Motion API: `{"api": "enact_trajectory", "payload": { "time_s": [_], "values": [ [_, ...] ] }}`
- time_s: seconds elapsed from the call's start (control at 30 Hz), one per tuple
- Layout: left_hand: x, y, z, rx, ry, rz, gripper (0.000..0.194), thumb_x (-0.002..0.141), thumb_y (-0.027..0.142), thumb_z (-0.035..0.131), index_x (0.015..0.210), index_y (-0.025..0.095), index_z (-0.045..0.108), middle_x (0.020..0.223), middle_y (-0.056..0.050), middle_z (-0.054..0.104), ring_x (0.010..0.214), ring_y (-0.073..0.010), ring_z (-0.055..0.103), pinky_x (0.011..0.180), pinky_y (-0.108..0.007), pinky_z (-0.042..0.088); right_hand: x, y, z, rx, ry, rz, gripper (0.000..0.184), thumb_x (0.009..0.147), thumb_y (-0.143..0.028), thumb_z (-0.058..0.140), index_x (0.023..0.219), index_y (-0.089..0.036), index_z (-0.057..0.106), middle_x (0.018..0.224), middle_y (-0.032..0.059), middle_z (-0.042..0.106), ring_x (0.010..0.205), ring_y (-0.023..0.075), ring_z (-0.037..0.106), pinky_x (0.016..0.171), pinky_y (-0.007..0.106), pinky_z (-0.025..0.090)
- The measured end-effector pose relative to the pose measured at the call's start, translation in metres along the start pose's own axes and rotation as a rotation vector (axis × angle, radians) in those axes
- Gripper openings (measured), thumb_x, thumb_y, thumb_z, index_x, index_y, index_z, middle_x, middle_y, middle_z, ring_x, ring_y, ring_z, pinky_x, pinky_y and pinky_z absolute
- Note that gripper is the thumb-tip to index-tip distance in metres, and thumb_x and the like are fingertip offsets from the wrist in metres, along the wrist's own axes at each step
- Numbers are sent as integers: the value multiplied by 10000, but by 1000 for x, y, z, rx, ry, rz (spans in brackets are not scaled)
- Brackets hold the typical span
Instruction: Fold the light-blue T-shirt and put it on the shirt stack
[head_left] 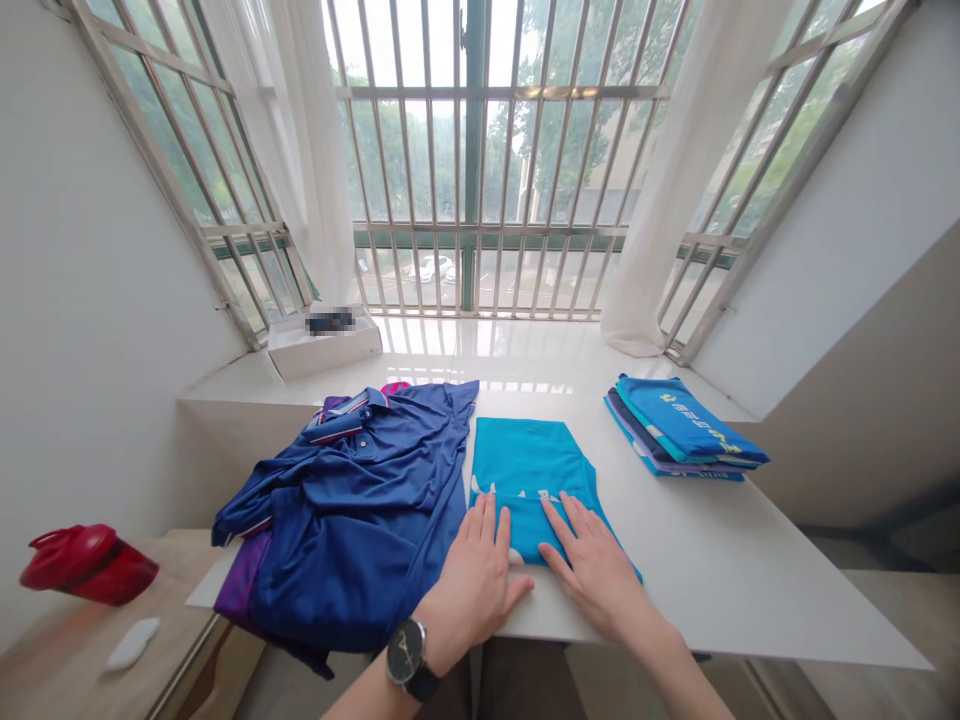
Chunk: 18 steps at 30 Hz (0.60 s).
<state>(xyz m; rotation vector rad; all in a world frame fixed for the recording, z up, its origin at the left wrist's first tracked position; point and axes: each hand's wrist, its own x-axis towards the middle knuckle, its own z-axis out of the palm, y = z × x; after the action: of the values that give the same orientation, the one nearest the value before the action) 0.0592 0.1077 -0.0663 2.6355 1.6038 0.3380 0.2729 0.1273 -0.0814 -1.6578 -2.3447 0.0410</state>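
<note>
A turquoise shirt (525, 455) lies partly folded on the white tabletop, its near edge turned up over the rest. My left hand (480, 565) rests flat on the left part of that fold, fingers stretched out, with a black watch (406, 652) at the wrist. On the right part, my right hand (589, 555) presses down with its fingers spread. To the left of the turquoise shirt, a dark blue polo shirt (375, 500) is spread loosely over other garments; purple cloth (244, 585) shows beneath it.
Folded garments (682, 425) are stacked at the right. An open white box (326, 345) stands at the back left by the barred window (469, 160). A red bottle (90, 565) and a small white object (133, 645) lie on a wooden surface at the left. White curtains (652, 200) hang beside the window.
</note>
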Motion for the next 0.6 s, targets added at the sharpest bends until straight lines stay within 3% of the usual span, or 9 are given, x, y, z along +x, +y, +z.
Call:
{"api": "enact_trajectory", "payload": {
  "time_s": [0.1, 0.2, 0.23, 0.3, 0.43, 0.6],
  "values": [
    [12, -7, -25, -19, -28, 47, 717, 914, 650, 454, 1363, 97, 533, 1472, -241, 462, 1396, -390, 390, 1089, -502, 374, 11, 3, -4, 98, 23, 10, 606, 939, -613, 422, 1431, -272, 517, 1491, 124, 494, 1383, 323, 436, 1112, 530, 387],
    [41, -26, -57, -80, -113, 34, 524, 1007, 524, 324, 1019, 157, 698, 1048, -184, 716, 1055, -309, 659, 915, -403, 481, 39, 17, -14, 267, 106, 50, 511, 942, -578, 433, 1275, -253, 643, 1422, 111, 559, 1333, 291, 489, 1094, 488, 415],
    [54, -34, -66, -88, -117, 2, 524, 1024, 485, 289, 961, 166, 699, 945, -163, 726, 963, -287, 684, 870, -381, 490, 53, 24, -17, 319, 145, 71, 482, 943, -558, 434, 1225, -240, 662, 1384, 112, 587, 1302, 278, 516, 1086, 474, 421],
    [83, -53, -77, -73, -89, -71, 445, 1027, 423, 329, 957, 176, 692, 931, -144, 725, 917, -275, 692, 827, -359, 491, 85, 41, -22, 381, 206, 105, 441, 932, -512, 452, 1164, -205, 667, 1280, 119, 649, 1234, 265, 563, 1073, 453, 422],
    [134, -85, -67, 21, -68, -320, 362, 999, 373, 415, 1025, 135, 685, 1013, -182, 714, 962, -307, 688, 801, -363, 491, 138, 75, -14, 310, 168, 268, 429, 901, -400, 486, 1181, -110, 633, 1191, 168, 684, 1135, 274, 613, 1025, 413, 432],
    [154, -102, -31, 6, -32, -446, 444, 994, 482, 405, 1040, 126, 668, 1002, -173, 711, 935, -306, 691, 778, -354, 487, 157, 96, 9, 285, 129, 309, 436, 900, -402, 511, 1207, -112, 621, 1172, 171, 685, 1008, 259, 658, 929, 385, 480]
  ]
}}
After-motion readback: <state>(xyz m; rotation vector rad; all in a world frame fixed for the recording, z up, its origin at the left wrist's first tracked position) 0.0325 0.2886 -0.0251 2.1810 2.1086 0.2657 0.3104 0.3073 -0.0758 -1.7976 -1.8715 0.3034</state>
